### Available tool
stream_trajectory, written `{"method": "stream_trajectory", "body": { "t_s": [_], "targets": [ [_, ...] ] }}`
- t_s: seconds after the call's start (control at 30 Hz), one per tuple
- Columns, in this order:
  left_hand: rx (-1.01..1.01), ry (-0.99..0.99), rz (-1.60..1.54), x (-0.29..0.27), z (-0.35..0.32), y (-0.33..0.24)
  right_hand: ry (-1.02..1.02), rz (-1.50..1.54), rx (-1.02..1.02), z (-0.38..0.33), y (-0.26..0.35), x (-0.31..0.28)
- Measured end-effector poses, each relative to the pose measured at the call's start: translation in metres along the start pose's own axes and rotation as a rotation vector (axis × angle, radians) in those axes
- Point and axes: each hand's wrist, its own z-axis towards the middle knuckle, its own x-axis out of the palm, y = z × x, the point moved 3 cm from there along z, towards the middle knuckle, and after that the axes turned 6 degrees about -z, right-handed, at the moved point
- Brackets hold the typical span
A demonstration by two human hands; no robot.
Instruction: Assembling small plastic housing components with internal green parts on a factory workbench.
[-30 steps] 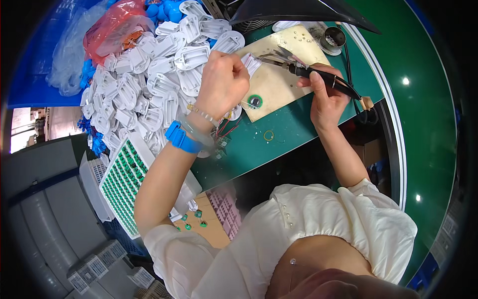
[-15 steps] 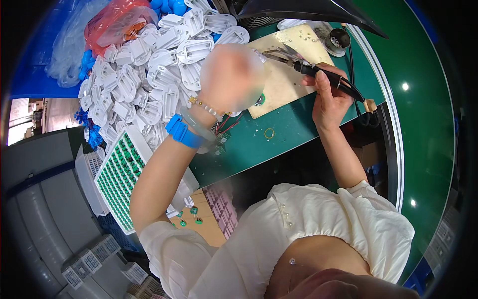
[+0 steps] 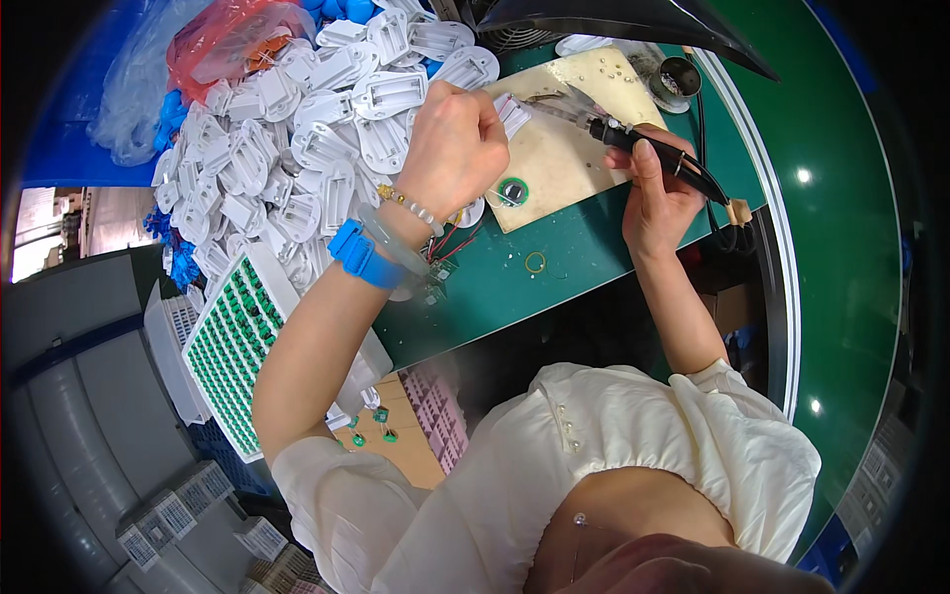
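My right hand [image 3: 658,193] is closed around the black handle of a soldering iron [image 3: 633,144], whose metal tip points left over a pale board [image 3: 569,148]. My left hand [image 3: 455,144] is closed, knuckles up, over the board's left edge. A white plastic housing [image 3: 513,115] shows just past its fingers, close to the iron's tip; the grip itself is hidden under the hand. Below that hand, a small round green circuit board [image 3: 513,192] with a dark centre lies on the pale board. Red and black wires [image 3: 453,243] with little circuit boards lie by my left wrist.
A heap of white plastic housings [image 3: 327,129] fills the left of the green table [image 3: 475,307]. A white tray of green parts [image 3: 237,346] stands beside my left forearm. A metal cup [image 3: 679,77] sits at the back right, below a black hood [image 3: 633,25]. A yellow ring [image 3: 535,262] lies on the table.
My left hand has shifted slightly, and more of the round green circuit board now shows beneath it. The right hand still holds the soldering iron in nearly the same place.
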Motion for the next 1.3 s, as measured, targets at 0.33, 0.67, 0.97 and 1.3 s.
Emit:
{"method": "stream_trajectory", "body": {
  "t_s": [0.33, 0.67, 0.97, 1.3],
  "targets": [
    [0.025, 0.023, 0.012, 0.0001, 0.0006, -0.0020, -0.007, 0.000, -0.005, 0.0002, -0.0009, 0.0002],
    [0.045, 0.013, 0.031, 0.0029, 0.0024, -0.0017, -0.019, 0.019, 0.008, -0.0007, -0.0012, -0.0001],
    [0.085, 0.006, 0.042, 0.0030, 0.0032, -0.0023, -0.016, 0.036, 0.007, 0.0002, -0.0019, -0.0004],
    [0.078, -0.003, 0.030, 0.0046, 0.0014, -0.0028, -0.017, 0.038, -0.005, -0.0009, -0.0022, -0.0020]
  ]
}}
